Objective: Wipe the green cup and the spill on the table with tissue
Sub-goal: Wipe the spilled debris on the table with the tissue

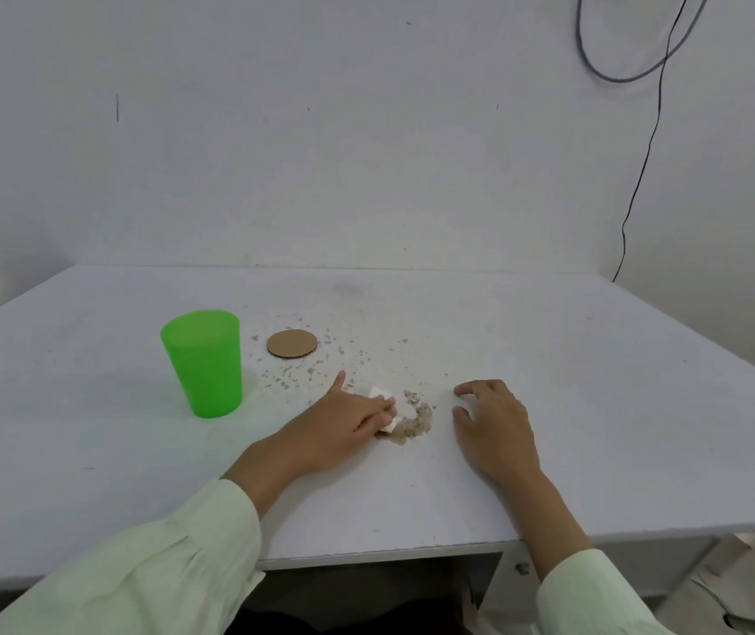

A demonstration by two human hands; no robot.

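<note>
A green plastic cup (203, 362) stands upright on the left part of the white table (595, 405). A brown spill (414, 419) lies near the table's middle, with small specks scattered behind it. My left hand (343, 421) presses a folded white tissue (387, 405) flat on the table at the spill's left edge, thumb stretched out. My right hand (494, 421) rests on the table just right of the spill, fingers bent and apart, holding nothing.
A round cardboard coaster (292, 344) lies right of the cup, behind the specks. Dark cables (641, 176) hang down the white wall at the back right. The table's front edge runs close below my forearms.
</note>
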